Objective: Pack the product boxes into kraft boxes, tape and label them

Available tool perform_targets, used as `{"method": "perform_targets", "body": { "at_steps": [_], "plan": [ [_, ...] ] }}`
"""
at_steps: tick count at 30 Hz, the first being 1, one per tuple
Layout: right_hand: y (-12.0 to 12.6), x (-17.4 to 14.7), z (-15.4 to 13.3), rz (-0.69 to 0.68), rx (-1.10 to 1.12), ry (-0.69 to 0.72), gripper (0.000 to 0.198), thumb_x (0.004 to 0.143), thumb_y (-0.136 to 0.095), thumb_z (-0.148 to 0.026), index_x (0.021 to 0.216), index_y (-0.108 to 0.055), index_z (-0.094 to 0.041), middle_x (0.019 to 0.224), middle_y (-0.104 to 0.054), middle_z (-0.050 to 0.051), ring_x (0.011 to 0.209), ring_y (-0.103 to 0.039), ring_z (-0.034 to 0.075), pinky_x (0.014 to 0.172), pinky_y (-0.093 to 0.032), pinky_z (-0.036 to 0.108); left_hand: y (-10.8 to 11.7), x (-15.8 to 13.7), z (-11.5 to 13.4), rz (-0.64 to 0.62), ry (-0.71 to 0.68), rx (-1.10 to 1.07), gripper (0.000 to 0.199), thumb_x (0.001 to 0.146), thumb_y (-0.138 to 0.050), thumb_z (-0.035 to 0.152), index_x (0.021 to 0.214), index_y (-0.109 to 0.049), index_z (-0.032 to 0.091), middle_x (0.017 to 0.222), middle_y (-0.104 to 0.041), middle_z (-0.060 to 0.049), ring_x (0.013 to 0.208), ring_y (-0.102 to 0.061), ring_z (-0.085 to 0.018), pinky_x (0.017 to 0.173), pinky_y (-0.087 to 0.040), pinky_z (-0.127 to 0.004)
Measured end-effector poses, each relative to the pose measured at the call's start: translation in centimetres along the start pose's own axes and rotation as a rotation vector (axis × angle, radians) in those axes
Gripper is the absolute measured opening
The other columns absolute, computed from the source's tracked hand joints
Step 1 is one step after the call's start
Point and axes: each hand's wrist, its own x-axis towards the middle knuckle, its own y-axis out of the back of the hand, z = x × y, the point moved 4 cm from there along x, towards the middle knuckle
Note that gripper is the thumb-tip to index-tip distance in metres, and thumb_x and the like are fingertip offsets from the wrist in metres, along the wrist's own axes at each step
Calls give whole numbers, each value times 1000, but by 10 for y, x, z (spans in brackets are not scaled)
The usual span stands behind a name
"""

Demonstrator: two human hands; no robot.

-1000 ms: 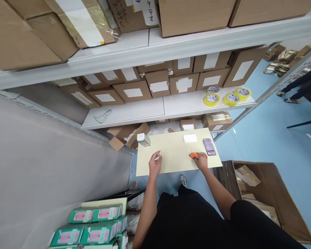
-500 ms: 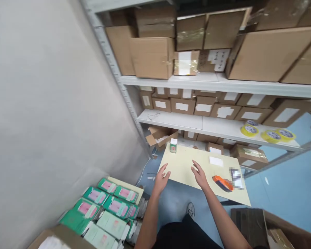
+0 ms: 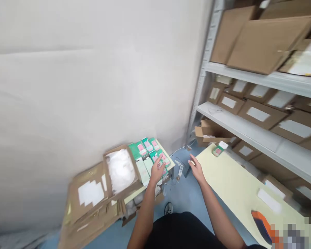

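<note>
My left hand (image 3: 157, 170) is held out with fingers apart and nothing in it. In the picture it overlaps the green and pink packets (image 3: 162, 157), laid in rows on a pale side table (image 3: 172, 163); I cannot tell whether it touches them. My right hand (image 3: 196, 168), also spread and holding nothing, hovers left of the pale yellow table (image 3: 230, 180). A small green box (image 3: 217, 150) with a raised white flap stands at that table's far corner. Farther along are a white card (image 3: 269, 200) and an orange and dark blue object (image 3: 261, 224), partly blurred out.
Left of the packets sits a carton (image 3: 138, 174) with white material inside, then flattened cardboard (image 3: 76, 197). Metal shelving (image 3: 248, 128) full of labelled boxes rises on the right. An open carton (image 3: 209, 133) and a power strip (image 3: 180, 170) lie low beside the wall.
My view has swung left, toward the wall and the packets. Both hands stay outstretched and hold nothing; the left now appears over the packets. The yellow table has shifted to the right of the picture.
</note>
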Motion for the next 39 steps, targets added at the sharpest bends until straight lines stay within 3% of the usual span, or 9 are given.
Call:
{"method": "perform_targets", "body": {
  "at_steps": [5, 10, 14, 25, 29, 33, 39],
  "plan": [
    [-65, -2, 8, -218, -18, -36, 69, 87, -65, -61, 146, -63, -25, 153, -58, 13, 139, -57, 36, 109, -53, 53, 45, -58, -11, 147, 47, 73, 54, 91, -70, 45, 142, -65, 28, 158, -54, -11, 148, -48, -31, 120, -41, -51],
    [-129, -53, 25, -480, -61, 10, 66, 90, -61, -59, 147, -62, -27, 160, -51, 11, 146, -49, 34, 112, -50, 50, 83, -111, -20, 357, 94, 57, 54, 91, -70, 42, 142, -65, 25, 151, -60, -12, 142, -54, -30, 118, -44, -50],
    [-164, -87, 34, -624, -49, -20, 70, 88, -63, -61, 149, -59, -26, 162, -48, 12, 145, -50, 35, 112, -51, 52, 112, -141, -20, 492, 69, 44, 56, 90, -70, 42, 142, -65, 23, 150, -61, -12, 141, -55, -30, 119, -44, -49],
    [-268, -116, -22, -785, -26, 49, 74, 86, -66, -62, 151, -57, -27, 164, -46, 13, 145, -50, 35, 113, -49, 52, 211, -180, -29, 725, 71, -86, 65, 88, -71, 36, 150, -55, 20, 154, -56, -18, 134, -60, -29, 113, -49, -46],
    [-311, -137, -28, -806, -12, 64, 73, 87, -67, -61, 151, -57, -28, 160, -51, 12, 144, -52, 34, 118, -44, 54, 261, -185, -45, 747, 67, -103, 62, 89, -70, 34, 147, -57, 21, 149, -60, -17, 132, -61, -28, 112, -48, -44],
    [-357, -159, -28, -777, -16, 49, 72, 87, -67, -61, 150, -57, -29, 158, -53, 11, 139, -57, 35, 115, -46, 56, 328, -185, -69, 771, 81, -141, 60, 88, -70, 32, 145, -58, 21, 141, -64, -17, 123, -66, -25, 110, -49, -44],
    [-449, -206, -12, -866, -174, 75, 56, 89, -63, -56, 137, -67, -28, 153, -59, 10, 143, -53, 32, 116, -46, 51, 425, -196, -133, 838, 257, -213, 56, 84, -67, 23, 140, -59, 15, 135, -67, -19, 118, -68, -24, 109, -49, -42]
  ]
}}
